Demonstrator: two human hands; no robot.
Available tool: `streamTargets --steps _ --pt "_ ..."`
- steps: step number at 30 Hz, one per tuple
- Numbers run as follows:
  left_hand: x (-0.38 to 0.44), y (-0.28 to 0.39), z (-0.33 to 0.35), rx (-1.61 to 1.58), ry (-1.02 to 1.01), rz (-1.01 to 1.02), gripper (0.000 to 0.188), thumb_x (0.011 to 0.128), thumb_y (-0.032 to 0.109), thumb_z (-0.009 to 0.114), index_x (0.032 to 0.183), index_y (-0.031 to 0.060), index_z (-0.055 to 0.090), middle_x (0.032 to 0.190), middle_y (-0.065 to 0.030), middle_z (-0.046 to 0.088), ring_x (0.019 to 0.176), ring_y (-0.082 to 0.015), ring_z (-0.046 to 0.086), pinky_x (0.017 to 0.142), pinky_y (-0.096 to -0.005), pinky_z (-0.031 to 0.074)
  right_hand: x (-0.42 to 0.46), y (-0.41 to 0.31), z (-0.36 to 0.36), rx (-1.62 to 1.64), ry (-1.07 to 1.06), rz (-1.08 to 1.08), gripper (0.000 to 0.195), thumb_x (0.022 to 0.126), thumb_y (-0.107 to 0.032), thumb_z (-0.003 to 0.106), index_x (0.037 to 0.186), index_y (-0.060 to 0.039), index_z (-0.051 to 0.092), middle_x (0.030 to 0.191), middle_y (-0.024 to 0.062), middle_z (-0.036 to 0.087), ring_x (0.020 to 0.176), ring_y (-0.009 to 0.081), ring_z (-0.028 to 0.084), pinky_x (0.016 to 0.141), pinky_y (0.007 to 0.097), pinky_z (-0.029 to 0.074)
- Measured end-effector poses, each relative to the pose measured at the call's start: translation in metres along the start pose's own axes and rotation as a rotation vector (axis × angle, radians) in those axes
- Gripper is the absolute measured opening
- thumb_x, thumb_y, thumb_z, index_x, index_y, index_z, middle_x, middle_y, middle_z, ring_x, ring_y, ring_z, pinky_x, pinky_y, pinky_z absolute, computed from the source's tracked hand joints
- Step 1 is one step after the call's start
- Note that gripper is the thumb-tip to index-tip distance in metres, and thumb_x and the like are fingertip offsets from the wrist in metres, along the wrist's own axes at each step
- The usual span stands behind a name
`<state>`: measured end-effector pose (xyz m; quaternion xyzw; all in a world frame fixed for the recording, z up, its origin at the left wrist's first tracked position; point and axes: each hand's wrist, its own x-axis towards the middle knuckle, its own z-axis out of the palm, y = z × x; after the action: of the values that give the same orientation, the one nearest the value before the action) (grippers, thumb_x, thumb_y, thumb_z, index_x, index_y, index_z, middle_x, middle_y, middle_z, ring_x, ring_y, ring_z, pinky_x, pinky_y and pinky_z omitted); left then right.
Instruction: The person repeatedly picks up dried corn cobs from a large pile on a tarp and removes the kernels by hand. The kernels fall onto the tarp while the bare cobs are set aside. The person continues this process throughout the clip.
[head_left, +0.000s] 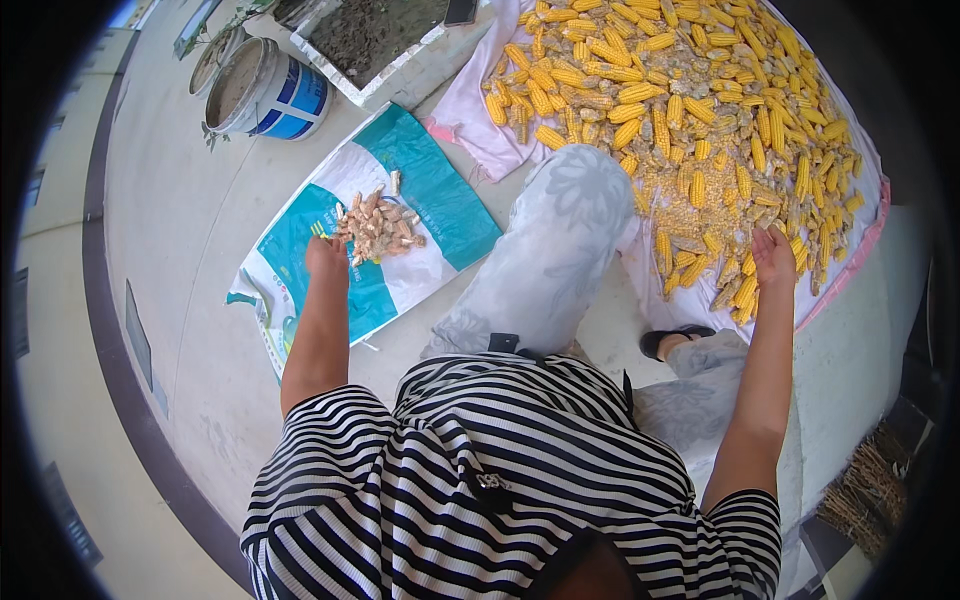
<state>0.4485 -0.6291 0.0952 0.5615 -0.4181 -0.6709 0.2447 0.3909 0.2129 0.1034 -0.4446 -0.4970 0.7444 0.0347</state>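
My left hand (327, 255) is over the teal and white plastic sack (457, 195), at the near left edge of a small heap of bare corn cobs (375, 229); whether it holds a cob cannot be told. At the right, my right hand (772, 255) is by the lower edge of a large spread of yellow corn ears (697, 191), palm partly turned up, fingers apart, with nothing seen in it. Loose kernels (697, 217) and husk bits lie among the ears, on a pale pink cloth (487, 150).
A bucket of soil (292, 97) and a white foam planter box (397, 79) stand at the upper left, with a dark phone-like object (460, 11) on the box's rim. My knees and a shoe (675, 339) are between the sack and cloth. Dry twigs (870, 480) lie lower right.
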Motion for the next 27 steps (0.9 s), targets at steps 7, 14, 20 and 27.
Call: streamTargets --steps 7,14,20,27 --pt "-0.249 0.005 0.211 -0.009 -0.892 -0.028 0.024 0.098 0.014 0.045 0.117 0.0007 0.052 0.071 0.0031 0.047 0.061 -0.0067 0.044 0.054 -0.0221 0.039 -0.026 0.025 0.037 -0.682 -0.058 -0.217 0.029 0.084 -0.014 0.060 0.111 -0.0020 0.061 0.080 0.0151 0.067 0.059 0.0180 0.064 0.053 0.0328 0.052" --pt "-0.519 -0.065 0.318 0.124 -1.537 -0.476 0.026 0.096 0.015 0.052 0.119 0.0022 0.053 0.082 -0.0011 0.058 0.070 -0.0089 0.055 0.065 -0.0213 0.045 0.029 0.031 0.012 -1.008 0.078 -0.288 0.036 0.077 -0.025 0.064 0.111 -0.0142 0.064 0.101 0.0130 0.068 0.096 0.0271 0.064 0.085 0.0358 0.050" --pt "-0.507 -0.112 0.317 0.444 -1.338 -0.782 0.029 0.092 0.019 0.057 0.115 0.0021 0.055 0.091 -0.0058 0.060 0.074 -0.0131 0.058 0.070 -0.0239 0.048 0.143 0.034 0.027 -1.067 0.159 -0.259 0.047 0.082 -0.026 0.062 0.125 -0.0079 0.056 0.123 0.0185 0.058 0.112 0.0334 0.056 0.096 0.0415 0.046" --pt "-0.526 -0.113 0.333 0.519 -1.304 -0.510 0.020 0.091 0.018 0.058 0.104 0.0037 0.055 0.079 -0.0054 0.055 0.063 -0.0130 0.050 0.060 -0.0256 0.043 0.274 0.006 0.048 -1.152 0.293 -0.271 0.052 0.084 -0.032 0.059 0.133 -0.0148 0.052 0.139 0.0187 0.045 0.129 0.0352 0.041 0.108 0.0378 0.035"
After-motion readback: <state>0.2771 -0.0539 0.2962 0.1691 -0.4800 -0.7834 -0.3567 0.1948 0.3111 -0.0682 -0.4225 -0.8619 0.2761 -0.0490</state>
